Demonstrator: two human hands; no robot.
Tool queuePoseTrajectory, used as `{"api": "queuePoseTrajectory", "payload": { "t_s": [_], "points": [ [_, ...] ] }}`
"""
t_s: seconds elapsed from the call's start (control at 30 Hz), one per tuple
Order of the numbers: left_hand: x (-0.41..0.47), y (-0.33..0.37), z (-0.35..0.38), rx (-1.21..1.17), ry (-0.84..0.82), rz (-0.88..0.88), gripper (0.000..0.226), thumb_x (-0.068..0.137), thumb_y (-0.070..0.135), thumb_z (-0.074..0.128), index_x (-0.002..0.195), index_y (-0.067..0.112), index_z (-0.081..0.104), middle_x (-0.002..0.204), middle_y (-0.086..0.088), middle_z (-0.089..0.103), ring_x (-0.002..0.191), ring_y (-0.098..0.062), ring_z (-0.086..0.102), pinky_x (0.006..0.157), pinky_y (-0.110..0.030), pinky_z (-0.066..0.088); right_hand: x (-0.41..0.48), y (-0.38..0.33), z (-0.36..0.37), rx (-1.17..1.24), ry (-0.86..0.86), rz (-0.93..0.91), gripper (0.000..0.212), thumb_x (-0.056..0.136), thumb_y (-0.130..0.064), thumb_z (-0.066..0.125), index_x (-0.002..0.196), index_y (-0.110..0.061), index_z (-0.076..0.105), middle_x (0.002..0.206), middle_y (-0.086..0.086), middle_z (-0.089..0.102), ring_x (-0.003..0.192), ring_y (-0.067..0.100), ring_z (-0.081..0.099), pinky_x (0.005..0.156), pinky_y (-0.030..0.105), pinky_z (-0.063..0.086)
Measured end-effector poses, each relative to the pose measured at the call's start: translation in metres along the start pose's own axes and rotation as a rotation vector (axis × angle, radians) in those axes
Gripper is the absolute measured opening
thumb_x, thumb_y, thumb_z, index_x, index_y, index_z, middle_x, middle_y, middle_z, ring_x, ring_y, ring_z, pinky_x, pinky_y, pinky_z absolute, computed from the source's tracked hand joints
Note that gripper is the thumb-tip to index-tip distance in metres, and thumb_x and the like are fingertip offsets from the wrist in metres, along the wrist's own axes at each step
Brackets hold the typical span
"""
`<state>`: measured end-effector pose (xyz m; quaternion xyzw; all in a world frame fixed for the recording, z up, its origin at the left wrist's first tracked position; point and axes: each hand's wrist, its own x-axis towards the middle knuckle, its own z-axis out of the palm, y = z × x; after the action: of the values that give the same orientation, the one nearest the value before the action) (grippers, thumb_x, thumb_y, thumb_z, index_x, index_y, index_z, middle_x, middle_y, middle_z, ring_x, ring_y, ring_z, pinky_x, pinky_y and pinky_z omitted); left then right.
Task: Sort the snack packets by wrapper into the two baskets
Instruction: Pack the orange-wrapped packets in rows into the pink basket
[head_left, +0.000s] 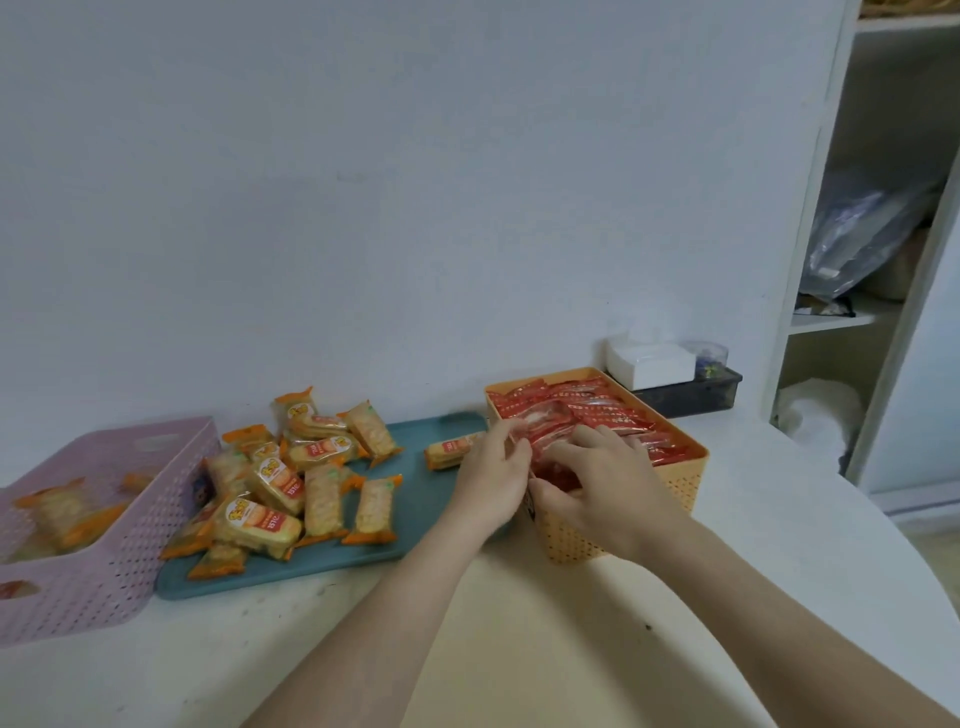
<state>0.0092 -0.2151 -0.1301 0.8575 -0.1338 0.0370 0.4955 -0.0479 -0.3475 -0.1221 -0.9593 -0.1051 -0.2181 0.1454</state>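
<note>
Orange basket (684, 483): full of red packets (597, 404); left hand (491, 480), right hand (610, 491) at its near-left corner, fingers (592, 435) curled, apparently gripping them.

The orange basket (680, 483) is packed with red-wrapped packets (597, 410). A few orange-and-yellow packets (62, 512) are held in the pink basket (130, 545). A loose heap (291, 483) of the same is piled on the teal tray (415, 514) between the baskets.

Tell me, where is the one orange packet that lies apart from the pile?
In the head view, the lone orange packet lies on the teal tray at its right end, between the pile and the left hand.
</note>
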Motion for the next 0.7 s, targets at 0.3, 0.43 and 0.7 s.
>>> {"api": "queuePoseTrajectory", "payload": {
  "t_s": [0.3, 0.43, 0.7],
  "points": [
    [-0.010, -0.016, -0.017, -0.274, -0.117, -0.032, 0.036, 0.104, 0.021, 0.037, 0.139, 0.025, 0.047, 0.130, 0.006, 0.056, 0.112, -0.006, 0.058, 0.076, -0.022, 0.056, 0.032, 0.001, 0.033, -0.162, 0.123, 0.074, 0.050, 0.086, -0.057, 0.032, 0.099, -0.025, 0.068, 0.095, 0.000, 0.064, 0.092, 0.023, 0.055, 0.083, 0.043, 0.040],
    [-0.012, -0.027, -0.031, -0.177, -0.158, -0.060, 0.040, 0.102, 0.022, 0.041, 0.142, 0.026, 0.043, 0.133, 0.001, 0.057, 0.108, -0.012, 0.063, 0.079, -0.030, 0.057, 0.047, -0.011, 0.051, -0.244, 0.125, 0.135, 0.043, 0.090, -0.049, 0.038, 0.091, -0.017, 0.067, 0.094, 0.008, 0.064, 0.090, 0.030, 0.057, 0.079, 0.045, 0.041],
    [-0.031, -0.067, -0.127, 0.503, 0.251, 0.123, 0.038, 0.088, 0.025, 0.060, 0.127, 0.026, 0.060, 0.123, 0.005, 0.064, 0.120, -0.018, 0.053, 0.103, -0.030, 0.036, 0.058, -0.069, 0.061, -0.259, 0.271, 0.108, 0.033, 0.085, -0.038, 0.050, 0.108, -0.017, 0.060, 0.111, 0.012, 0.057, 0.102, 0.034, 0.052, 0.084, 0.045, 0.041]
  ]
}}
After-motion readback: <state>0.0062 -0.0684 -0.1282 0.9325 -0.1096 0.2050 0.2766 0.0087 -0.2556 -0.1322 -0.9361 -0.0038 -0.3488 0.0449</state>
